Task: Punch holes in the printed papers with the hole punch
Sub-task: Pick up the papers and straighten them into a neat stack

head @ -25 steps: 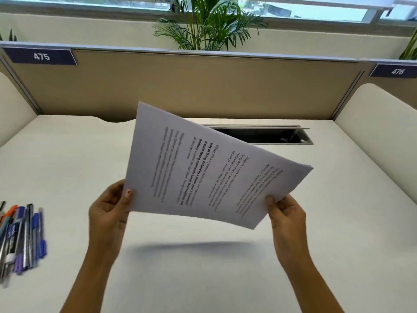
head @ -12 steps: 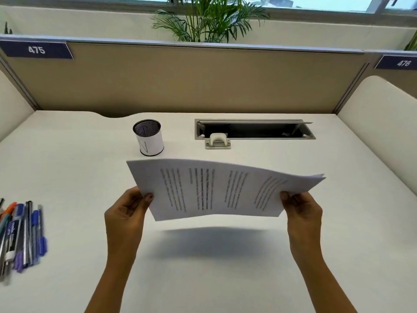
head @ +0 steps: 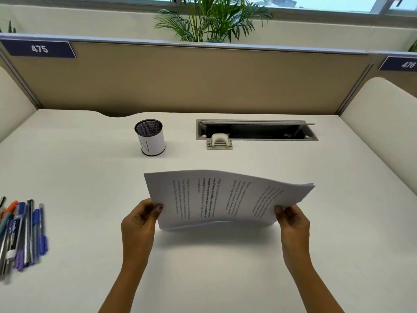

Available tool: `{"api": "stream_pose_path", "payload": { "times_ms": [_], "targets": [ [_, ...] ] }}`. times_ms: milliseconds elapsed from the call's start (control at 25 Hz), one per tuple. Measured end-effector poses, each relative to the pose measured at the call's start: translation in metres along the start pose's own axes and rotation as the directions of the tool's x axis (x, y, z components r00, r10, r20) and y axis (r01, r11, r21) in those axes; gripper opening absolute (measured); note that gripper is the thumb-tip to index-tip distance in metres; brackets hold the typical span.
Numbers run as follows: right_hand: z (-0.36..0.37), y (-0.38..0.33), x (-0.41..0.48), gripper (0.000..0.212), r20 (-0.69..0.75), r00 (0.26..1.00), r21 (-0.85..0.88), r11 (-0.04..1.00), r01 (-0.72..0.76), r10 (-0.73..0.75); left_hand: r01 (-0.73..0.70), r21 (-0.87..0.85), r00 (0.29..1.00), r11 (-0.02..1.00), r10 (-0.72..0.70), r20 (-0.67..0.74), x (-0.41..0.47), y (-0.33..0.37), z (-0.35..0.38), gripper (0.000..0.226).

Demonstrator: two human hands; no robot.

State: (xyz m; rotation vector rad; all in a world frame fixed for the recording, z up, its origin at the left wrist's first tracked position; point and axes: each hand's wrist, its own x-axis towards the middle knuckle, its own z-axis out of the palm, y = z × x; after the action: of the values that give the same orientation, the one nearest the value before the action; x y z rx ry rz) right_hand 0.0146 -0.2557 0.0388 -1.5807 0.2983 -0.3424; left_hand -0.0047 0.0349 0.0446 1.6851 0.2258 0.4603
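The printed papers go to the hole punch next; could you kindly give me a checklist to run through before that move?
1. Grip: left hand and right hand pinch opposite edges of the printed papers: ok.
2. Stack squared: sheets fan apart at the right corner: not ok.
3. Hole punch in plain sight, on the desk before the cable tray: ok.
4. Path to it: pen cup stands apart to its left: ok.
5. Punch slot facing the person: cannot tell.

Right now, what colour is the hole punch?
The hole punch is off-white or cream, a close match to the desk. It shows best in the head view, the only one.
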Motion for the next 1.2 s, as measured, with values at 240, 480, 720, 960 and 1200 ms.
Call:
{"api": "stream_pose_path", "payload": {
  "times_ms": [240,480,720,960,1200],
  "targets": [
    [-0.002,0.003,0.004,0.022,-0.007,1.0,-0.032,0.999,-0.001,0.001,-0.013,0.062,1.0,0.998,0.012,0.003,-0.003,-0.006,0.001,0.023],
    [-0.004,0.006,0.005,0.02,-0.003,1.0,-0.097,0.995,-0.03,0.03,-0.067,0.238,0.998,0.969,0.063,0.025,-0.012,-0.009,-0.001,0.02],
    [-0.01,-0.004,0.008,0.017,-0.053,0.998,-0.069,0.996,-0.05,0.046,0.127,0.124,0.992,0.984,-0.124,-0.03,0.001,-0.001,-0.004,0.023],
    [0.02,-0.013,-0.025,0.016,0.172,0.946,0.335,0.887,-0.318,0.274,0.32,-0.17,0.933,0.932,-0.342,-0.116,-0.022,0.002,0.027,0.016],
    [0.064,-0.02,-0.046,0.032,0.194,0.951,0.268,0.92,-0.287,0.24,0.468,-0.395,0.854,0.79,-0.519,-0.027,-0.053,0.017,0.075,0.016]
  ]
}}
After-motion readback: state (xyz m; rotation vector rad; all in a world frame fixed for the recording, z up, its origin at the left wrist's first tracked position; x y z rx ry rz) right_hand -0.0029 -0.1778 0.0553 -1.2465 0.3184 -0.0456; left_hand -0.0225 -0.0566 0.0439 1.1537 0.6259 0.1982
